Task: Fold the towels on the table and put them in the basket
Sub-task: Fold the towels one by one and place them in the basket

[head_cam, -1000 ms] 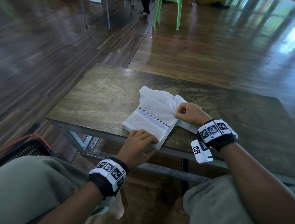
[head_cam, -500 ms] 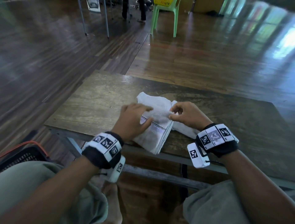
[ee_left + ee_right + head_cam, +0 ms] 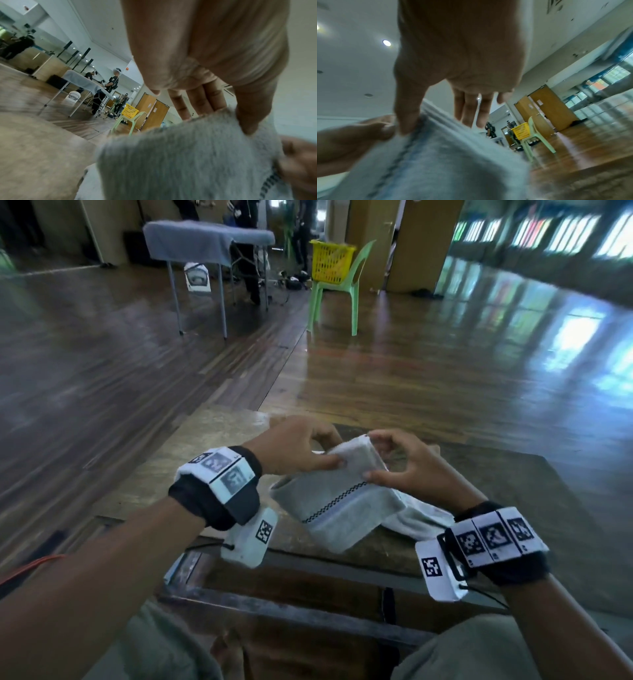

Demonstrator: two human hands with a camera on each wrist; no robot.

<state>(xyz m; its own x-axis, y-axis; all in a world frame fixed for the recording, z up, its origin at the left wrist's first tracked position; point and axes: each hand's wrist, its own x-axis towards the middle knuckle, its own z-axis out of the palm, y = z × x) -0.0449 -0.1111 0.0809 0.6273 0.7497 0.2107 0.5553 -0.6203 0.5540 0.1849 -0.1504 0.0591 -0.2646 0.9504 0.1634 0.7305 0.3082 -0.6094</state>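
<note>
the towel (image 3: 342,501), white with a dark checked stripe across it, is folded into a thick pad and held between both hands above the near part of the wooden bench (image 3: 191,460), its upper edge raised at the fingers and its lower edge hanging down toward the person. the left hand (image 3: 291,448) has its grip closed on the towel's upper left edge, thumb on the near face and fingers curled behind it; in the left wrist view the thumb presses into the nap at the fold. the right hand (image 3: 407,470) has its grip closed on the upper right corner, thumb at the stripe and fingertips pinching the top. the two thumbs lie close together on the cloth. below the right hand a second towel (image 3: 421,518) lies loose on the bench, partly under the held one. both wrists carry marker bands. far beyond the hands stand a green chair (image 3: 337,292) with a yellow basket (image 3: 330,261) on its seat, and to its left a cloth-covered folding table (image 3: 205,241).
</note>
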